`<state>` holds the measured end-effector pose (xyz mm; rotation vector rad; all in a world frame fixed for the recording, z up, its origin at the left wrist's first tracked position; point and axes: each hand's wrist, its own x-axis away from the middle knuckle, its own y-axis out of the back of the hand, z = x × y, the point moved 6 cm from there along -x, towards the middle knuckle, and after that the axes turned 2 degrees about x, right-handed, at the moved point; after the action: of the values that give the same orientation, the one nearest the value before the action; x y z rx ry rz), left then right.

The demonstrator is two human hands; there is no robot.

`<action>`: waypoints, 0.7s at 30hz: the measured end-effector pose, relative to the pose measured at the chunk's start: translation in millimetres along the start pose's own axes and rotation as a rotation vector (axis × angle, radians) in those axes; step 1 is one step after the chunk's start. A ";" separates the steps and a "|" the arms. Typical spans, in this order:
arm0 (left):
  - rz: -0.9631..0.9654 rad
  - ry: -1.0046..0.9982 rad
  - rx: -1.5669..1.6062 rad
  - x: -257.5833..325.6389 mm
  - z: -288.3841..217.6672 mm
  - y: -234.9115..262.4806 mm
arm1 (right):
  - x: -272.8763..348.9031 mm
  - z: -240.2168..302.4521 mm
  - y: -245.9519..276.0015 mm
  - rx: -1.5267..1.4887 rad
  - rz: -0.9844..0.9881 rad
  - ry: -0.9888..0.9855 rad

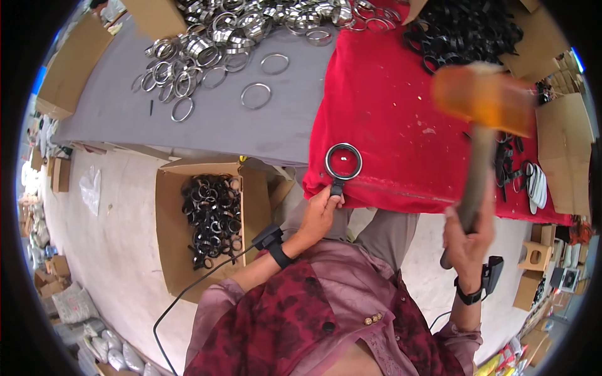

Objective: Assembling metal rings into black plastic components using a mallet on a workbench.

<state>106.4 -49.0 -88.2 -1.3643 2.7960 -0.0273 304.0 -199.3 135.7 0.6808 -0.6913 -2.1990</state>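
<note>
My left hand (pixel 321 213) is closed on the short black stem of a round ring-shaped part (pixel 359 161). The part lies near the front edge of the red cloth (pixel 389 125), its black rim edged with a silvery ring. Up off the cloth to the right, a mallet (pixel 476 169) is gripped by the handle in my right hand (pixel 467 241). Its translucent orange head (pixel 480 100) is blurred by motion and stands apart from the ring part. Black bands sit around both my wrists.
Shiny metal rings (pixel 232 28) are heaped on the grey cloth (pixel 207 119) at the far left. Black ring parts (pixel 470 28) pile up at the far right. Lower left, an open cardboard box (pixel 169 232) holds more black parts. White gloves (pixel 535 182) lie at the right edge.
</note>
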 end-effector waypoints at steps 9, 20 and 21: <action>0.095 -0.012 0.022 -9.8 -1.7 -8.7 | -16.6 20.7 -76.6 0.147 0.605 0.043; 0.065 -0.056 -0.017 -8.0 -4.5 -11.2 | -3.8 -32.8 -96.0 0.260 0.431 0.047; 0.075 -0.058 -0.012 -9.2 -3.1 -11.7 | -10.0 -31.9 -85.3 0.267 0.424 0.040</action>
<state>121.2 -48.9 -84.5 -1.2404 2.8014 0.0300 290.2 -149.4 60.1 0.6394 -1.0182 -1.7181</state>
